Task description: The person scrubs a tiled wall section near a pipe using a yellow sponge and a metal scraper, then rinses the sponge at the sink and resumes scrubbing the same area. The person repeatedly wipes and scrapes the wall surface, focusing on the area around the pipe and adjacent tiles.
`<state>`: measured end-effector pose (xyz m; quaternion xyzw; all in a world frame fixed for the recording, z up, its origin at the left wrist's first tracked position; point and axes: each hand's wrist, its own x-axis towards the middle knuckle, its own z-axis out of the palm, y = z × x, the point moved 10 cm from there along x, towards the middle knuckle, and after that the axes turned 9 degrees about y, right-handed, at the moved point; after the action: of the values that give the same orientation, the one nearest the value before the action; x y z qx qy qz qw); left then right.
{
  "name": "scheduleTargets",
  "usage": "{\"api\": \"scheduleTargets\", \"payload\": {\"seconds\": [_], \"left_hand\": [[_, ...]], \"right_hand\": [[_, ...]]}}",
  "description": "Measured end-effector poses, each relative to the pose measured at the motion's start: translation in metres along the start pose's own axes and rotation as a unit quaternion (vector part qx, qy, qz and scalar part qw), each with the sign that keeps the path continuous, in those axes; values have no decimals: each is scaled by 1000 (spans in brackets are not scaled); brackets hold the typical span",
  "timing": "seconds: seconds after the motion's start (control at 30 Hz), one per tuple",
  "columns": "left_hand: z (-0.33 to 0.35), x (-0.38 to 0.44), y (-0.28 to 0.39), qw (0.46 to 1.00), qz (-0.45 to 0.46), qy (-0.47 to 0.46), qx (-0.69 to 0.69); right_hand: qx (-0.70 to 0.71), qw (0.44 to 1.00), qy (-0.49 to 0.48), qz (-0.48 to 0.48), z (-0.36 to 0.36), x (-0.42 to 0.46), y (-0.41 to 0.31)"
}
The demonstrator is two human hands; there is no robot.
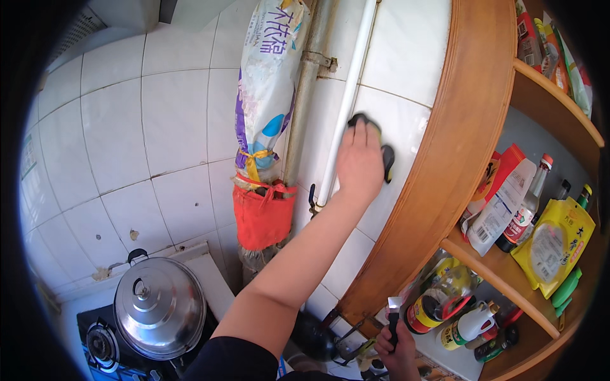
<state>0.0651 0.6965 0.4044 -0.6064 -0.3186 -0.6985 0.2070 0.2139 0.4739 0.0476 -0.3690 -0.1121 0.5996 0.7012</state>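
Note:
My left hand (360, 157) is stretched up against the white tiled wall (398, 66), just right of a thin white pipe (350, 90). Under its fingers it presses a black cloth or pad with yellow-green edges (389, 164); motion blur and the hand hide most of it. Low in the picture, beside the wooden shelf unit, my right hand (398, 350) grips a small scraper-like tool (393, 314) by its black handle. The tool's short, flat metal end points upward.
Left of the pipes, a plastic-wrapped, tied bundle (267, 95) stands above a red cloth cover (264, 214). A lidded steel pot (159, 305) sits on the gas stove (100, 345). Wooden shelves (500, 285) at right hold bottles and packets. A valve lever (312, 195) juts out below my left hand.

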Motion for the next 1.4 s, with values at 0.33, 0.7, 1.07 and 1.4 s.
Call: {"api": "scheduleTargets", "payload": {"seconds": [0.33, 0.7, 1.07, 1.4], "left_hand": [[-6, 12, 3, 999, -28, -27, -39], [-30, -127, -28, 991, -22, -127, -29], [-17, -144, -28, 988, -92, -99, -71], [-18, -144, -38, 987, -84, -117, -64]], "right_hand": [[-22, 999, 31, -38, -14, -13, -11], [-610, 310, -125, -718, 353, -97, -148], [-792, -151, 64, -588, 460, 10, -168], [-792, -152, 62, -588, 456, 8, -171]]}}
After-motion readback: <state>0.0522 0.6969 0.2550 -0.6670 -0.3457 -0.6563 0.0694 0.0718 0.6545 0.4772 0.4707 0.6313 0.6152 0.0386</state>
